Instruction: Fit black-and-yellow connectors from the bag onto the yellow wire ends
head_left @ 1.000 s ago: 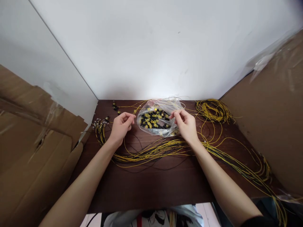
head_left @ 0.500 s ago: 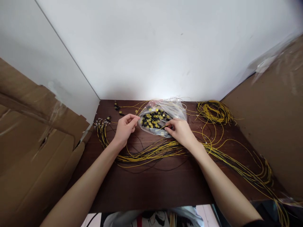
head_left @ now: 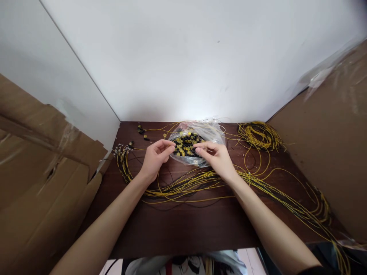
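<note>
My left hand (head_left: 156, 158) is closed in a pinch at the left edge of a clear plastic bag (head_left: 213, 131). A thin yellow wire (head_left: 158, 181) hangs from beneath it and moves with it; the pinched end is hidden. My right hand (head_left: 218, 157) pinches at the bag's right side, its fingertips over the pile. Whatever sits between them is too small to name. Inside the bag lie many small black and yellow plastic pieces (head_left: 186, 143). Just in front of the bag, a long bundle of yellow and black wires (head_left: 183, 185) crosses the table.
A coil of yellow and black wire (head_left: 259, 136) lies at the back right of the brown table (head_left: 183, 225). Wire ends with pale tips (head_left: 122, 149) gather at the left, near a few loose black pieces (head_left: 140, 130). Cardboard (head_left: 46, 183) flanks the left side, a cardboard panel (head_left: 329, 145) the right.
My left hand has shifted slightly right, and the wire under it has moved along. My right fingertips have moved a little left and up; the yellow strand seen at them no longer shows.
</note>
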`<state>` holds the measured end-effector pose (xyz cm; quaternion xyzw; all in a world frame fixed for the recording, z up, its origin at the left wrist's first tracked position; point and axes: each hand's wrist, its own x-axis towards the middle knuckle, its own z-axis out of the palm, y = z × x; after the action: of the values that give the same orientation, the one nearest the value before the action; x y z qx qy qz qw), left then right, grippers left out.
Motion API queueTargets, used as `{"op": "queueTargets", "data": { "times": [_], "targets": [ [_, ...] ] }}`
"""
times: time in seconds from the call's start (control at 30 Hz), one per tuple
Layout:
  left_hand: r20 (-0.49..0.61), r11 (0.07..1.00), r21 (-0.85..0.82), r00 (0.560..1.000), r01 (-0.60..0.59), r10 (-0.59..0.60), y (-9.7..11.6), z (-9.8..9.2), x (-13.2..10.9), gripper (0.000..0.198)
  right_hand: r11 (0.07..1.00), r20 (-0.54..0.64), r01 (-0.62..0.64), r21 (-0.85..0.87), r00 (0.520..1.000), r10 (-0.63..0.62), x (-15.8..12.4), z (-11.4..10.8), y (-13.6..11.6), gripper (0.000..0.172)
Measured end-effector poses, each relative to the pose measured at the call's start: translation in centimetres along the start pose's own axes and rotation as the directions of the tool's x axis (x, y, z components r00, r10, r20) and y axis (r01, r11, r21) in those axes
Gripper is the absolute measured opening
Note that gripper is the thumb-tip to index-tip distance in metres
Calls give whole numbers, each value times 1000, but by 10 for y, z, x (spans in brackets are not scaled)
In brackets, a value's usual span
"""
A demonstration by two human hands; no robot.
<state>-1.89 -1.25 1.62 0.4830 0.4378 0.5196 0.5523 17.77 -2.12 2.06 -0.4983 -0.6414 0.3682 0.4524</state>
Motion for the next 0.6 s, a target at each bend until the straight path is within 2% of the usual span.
{"op": "queueTargets", "data": {
  "times": [0.1,0.27,0.43,0.53,0.6],
  "targets": [
    [64,999,36,997,-38,35,-1,7,-6,16,985,34,-58,160,998,53,-5,8,-6,26],
    [148,999,-33,989,-26,30,-1,17,-14,17,963,123,-86,256,991,56,-11,20,-10,30],
    [127,999,-49,992,-15,21,-1,15,-12,17,959,154,-80,273,987,39,-12,22,-11,28],
    [107,987,-155,994,51,-34,2,14,-10,18,955,181,-95,282,982,44,-10,19,-8,35],
    [94,969,-235,994,79,-59,4,13,-8,18,969,188,-90,229,981,46,-8,15,-5,38]
  ]
}}
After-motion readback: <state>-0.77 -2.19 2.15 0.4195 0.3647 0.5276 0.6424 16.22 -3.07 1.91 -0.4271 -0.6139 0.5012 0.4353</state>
